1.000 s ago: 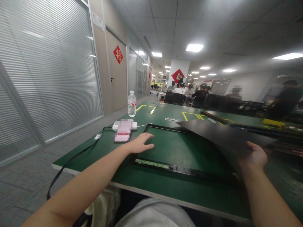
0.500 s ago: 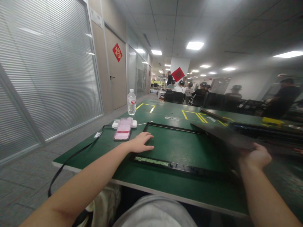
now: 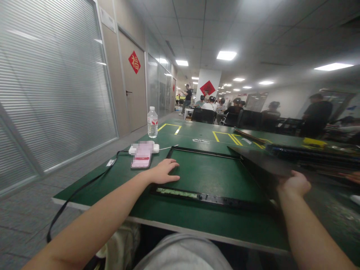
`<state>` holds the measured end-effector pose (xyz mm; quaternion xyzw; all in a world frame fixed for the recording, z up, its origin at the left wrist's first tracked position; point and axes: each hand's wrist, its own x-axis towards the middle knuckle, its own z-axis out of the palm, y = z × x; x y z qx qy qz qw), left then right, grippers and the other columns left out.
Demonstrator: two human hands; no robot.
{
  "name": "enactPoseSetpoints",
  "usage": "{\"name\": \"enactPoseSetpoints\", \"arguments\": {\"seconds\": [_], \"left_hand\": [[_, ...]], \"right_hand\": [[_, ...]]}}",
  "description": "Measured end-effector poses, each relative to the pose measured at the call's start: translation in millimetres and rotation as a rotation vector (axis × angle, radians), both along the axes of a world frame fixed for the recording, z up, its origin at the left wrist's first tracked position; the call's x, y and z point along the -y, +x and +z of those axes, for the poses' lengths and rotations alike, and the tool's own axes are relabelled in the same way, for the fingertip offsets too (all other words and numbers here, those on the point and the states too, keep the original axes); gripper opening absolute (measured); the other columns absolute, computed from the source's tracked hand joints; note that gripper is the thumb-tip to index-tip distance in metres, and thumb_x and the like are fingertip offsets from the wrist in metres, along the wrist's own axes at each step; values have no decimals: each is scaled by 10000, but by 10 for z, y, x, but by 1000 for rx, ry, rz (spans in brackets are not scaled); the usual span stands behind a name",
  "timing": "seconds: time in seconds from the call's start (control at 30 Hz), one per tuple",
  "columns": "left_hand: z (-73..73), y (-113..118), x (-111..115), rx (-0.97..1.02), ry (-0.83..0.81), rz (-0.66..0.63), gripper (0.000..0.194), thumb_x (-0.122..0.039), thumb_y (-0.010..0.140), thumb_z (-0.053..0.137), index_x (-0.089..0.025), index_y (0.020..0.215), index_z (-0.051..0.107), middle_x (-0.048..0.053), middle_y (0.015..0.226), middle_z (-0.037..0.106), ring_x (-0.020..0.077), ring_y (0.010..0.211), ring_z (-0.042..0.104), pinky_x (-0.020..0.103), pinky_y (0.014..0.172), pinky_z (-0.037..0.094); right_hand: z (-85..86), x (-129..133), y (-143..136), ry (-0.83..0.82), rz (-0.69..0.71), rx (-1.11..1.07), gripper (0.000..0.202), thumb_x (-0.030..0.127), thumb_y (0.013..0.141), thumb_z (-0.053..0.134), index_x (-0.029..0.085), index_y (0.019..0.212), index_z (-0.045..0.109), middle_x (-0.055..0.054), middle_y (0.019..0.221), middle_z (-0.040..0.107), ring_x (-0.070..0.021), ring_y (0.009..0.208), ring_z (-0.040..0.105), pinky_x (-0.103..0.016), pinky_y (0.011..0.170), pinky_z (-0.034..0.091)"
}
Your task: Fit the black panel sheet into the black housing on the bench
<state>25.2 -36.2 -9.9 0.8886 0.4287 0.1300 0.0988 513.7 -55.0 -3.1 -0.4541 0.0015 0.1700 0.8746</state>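
Note:
A black rectangular frame [image 3: 219, 199] lies on the green table, with a green circuit strip [image 3: 177, 193] along its near side. My left hand [image 3: 164, 171] rests at the frame's left side, thumb and fingers stretched apart. On the right, my right hand [image 3: 297, 183] grips the outer edge of a thin dark panel [image 3: 260, 163], which is tilted up over the frame's right side. The fingers under the panel are hidden. Whether panel and frame are joined along that side, I cannot tell.
Left of the frame are a phone [image 3: 141, 157] and a black strap [image 3: 84, 183]. A water bottle [image 3: 152, 123] stands behind them. Dark long parts [image 3: 289, 153] and a yellow object [image 3: 314, 143] lie at right, near another person's hand [image 3: 351, 177]. Several people sit farther back.
The whole view has shifted slightly, so things appear farther left. My left hand stays at the frame and my right hand still holds the panel tilted, with little other change.

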Motion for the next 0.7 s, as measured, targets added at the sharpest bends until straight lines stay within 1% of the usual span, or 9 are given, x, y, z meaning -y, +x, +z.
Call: {"name": "enactPoseSetpoints", "arguments": {"seconds": [0.07, 0.17, 0.27, 0.4, 0.57, 0.63, 0.7], "left_hand": [[7, 3, 6, -7, -8, 1, 614, -527, 847, 594, -142, 1324, 587, 199, 1456, 499, 342, 1354, 443, 444, 1116, 355], [2, 2, 3, -10, -18, 4, 623, -521, 845, 594, -124, 1326, 585, 214, 1461, 491, 351, 1360, 436, 453, 1121, 347], [-15, -2, -9, -9, -15, 2, 620, -528, 841, 595, -135, 1321, 591, 206, 1462, 491, 349, 1360, 435, 453, 1124, 343], [-35, -5, -23, -21, -8, 3, 641, -546, 842, 589, -132, 1332, 588, 209, 1462, 489, 349, 1361, 433, 452, 1125, 341], [-28, -2, -18, -27, -12, 1, 634, -540, 845, 595, -132, 1330, 590, 213, 1461, 493, 352, 1359, 437, 469, 1124, 340], [-19, 1, -10, -40, -11, 1, 634, -536, 850, 593, -129, 1336, 586, 215, 1462, 492, 352, 1364, 434, 471, 1126, 337], [-12, 5, -3, -52, -9, 1, 638, -533, 853, 594, -122, 1341, 583, 218, 1462, 491, 351, 1366, 433, 466, 1127, 336]], "right_hand": [[-28, -8, -2, 14, -38, -20, 218, 16, 647, 537, 176, 793, 516, -2, 813, 583, -118, 659, 600, -204, 461, 545], [-59, -18, 26, -11, 4, -84, 223, 0, 675, 529, 166, 821, 555, 0, 832, 596, -116, 653, 616, -225, 477, 565], [-89, -33, 63, -21, 56, -122, 242, -8, 691, 523, 170, 844, 579, 13, 818, 601, -109, 608, 615, -250, 498, 582], [-141, -55, 79, -29, 86, -114, 239, -11, 701, 541, 171, 848, 587, 11, 809, 614, -111, 590, 624, -261, 547, 595], [-191, -80, 116, 7, 138, -109, 262, -34, 711, 529, 166, 871, 584, 9, 792, 623, -115, 577, 625, -300, 603, 616], [-213, -99, 163, -14, 146, -124, 279, -37, 724, 528, 166, 905, 589, 4, 801, 625, -118, 573, 628, -307, 602, 619], [-248, -127, 229, -44, 173, -143, 327, -24, 744, 529, 189, 985, 589, 5, 839, 634, -113, 570, 629, -297, 593, 615]]}}
